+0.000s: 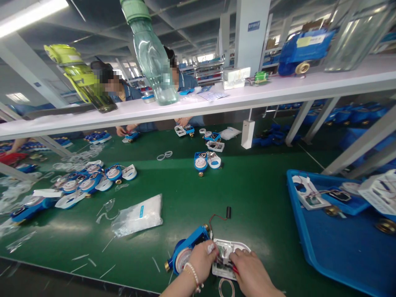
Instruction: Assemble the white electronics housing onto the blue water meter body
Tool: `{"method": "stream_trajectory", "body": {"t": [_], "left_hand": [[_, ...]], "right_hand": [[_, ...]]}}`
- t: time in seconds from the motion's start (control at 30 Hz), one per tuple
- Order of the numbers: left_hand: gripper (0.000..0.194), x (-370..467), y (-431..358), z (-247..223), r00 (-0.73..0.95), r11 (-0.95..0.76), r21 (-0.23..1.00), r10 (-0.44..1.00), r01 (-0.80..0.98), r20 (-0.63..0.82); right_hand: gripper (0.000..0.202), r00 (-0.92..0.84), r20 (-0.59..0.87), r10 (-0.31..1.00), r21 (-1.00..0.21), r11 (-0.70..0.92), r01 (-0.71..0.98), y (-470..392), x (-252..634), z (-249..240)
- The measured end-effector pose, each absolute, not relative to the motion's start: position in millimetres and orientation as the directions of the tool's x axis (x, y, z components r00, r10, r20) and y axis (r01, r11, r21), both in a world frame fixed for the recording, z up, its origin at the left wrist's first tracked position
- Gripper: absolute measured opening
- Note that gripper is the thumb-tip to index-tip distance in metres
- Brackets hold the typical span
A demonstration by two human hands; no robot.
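Note:
My left hand (204, 256), with a beaded bracelet at the wrist, is closed in a pinch over the left edge of an open white meter cover (222, 270); what its fingers hold is hidden. My right hand (252, 268) is closed at the cover's right side, around a small red-handled tool (235, 269) mostly covered by the fingers. Wires and a circuit board show inside the cover. A blue water meter body (193, 241) with brass ends lies beside my left hand. A red wire leads to a black cylindrical battery (228, 212). Below the cover lies a pale ring (226, 288).
A blue tray (305, 243) with meter parts stands at right. A plastic bag of white material (139, 216) lies left of centre, near several blue meters (89, 181). Bottles stand on the overhead shelf (198, 108). Co-workers' hands (126, 128) work across the table.

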State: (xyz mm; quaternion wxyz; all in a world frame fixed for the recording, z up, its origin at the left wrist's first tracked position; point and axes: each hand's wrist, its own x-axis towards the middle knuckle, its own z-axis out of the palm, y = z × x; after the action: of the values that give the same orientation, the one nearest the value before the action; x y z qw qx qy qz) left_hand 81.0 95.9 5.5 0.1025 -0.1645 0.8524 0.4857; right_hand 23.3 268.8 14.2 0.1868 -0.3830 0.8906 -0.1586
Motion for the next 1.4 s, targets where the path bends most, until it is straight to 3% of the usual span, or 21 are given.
{"method": "stream_trajectory", "body": {"t": [0.63, 0.83, 0.93, 1.1, 1.17, 1.23, 1.3, 1.4], "left_hand": [[0.015, 80.9, 95.2, -2.0, -0.919, 0.464, 0.794, -0.163, -0.392, -0.358], [0.021, 83.1, 84.3, 30.8, -0.909, 0.434, 0.801, -0.245, -0.413, -0.337], [0.018, 102.7, 56.3, 49.0, -0.880, 0.594, 0.653, -0.262, -0.470, -0.396], [0.014, 146.8, -4.8, 49.3, -0.768, 0.838, 0.200, -0.334, -0.507, -0.547], [0.015, 153.8, -16.9, 43.8, -0.771, 0.837, 0.170, -0.376, -0.521, -0.513], [0.026, 152.5, -17.7, 37.6, -0.780, 0.813, 0.211, -0.395, -0.543, -0.485], [0.054, 147.0, -10.6, 30.5, -0.771, 0.790, 0.245, -0.393, -0.562, -0.500], [0.079, 140.8, 2.9, 16.2, -0.749, 0.756, 0.289, -0.371, -0.587, -0.549]], "right_hand": [[0.027, -0.596, -0.222, -0.772, -0.357, 0.633, -0.687, 262.6, 21.8, 15.3], [0.016, -0.678, -0.194, -0.709, -0.474, 0.673, -0.568, 269.8, 21.5, 15.8], [0.017, -0.789, -0.165, -0.592, -0.500, 0.739, -0.451, 278.5, 10.7, 16.0], [0.024, -0.867, -0.267, -0.421, -0.467, 0.843, -0.266, 290.9, -8.4, 9.4], [0.028, -0.867, -0.324, -0.378, -0.461, 0.863, -0.203, 293.7, -10.5, 3.6], [0.028, -0.859, -0.367, -0.356, -0.466, 0.870, -0.162, 296.4, -9.9, -3.8], [0.028, -0.850, -0.400, -0.343, -0.496, 0.861, -0.114, 300.6, -8.0, -13.4], [0.027, -0.838, -0.455, -0.299, -0.608, 0.793, 0.047, 311.2, -2.5, -32.7]]}}
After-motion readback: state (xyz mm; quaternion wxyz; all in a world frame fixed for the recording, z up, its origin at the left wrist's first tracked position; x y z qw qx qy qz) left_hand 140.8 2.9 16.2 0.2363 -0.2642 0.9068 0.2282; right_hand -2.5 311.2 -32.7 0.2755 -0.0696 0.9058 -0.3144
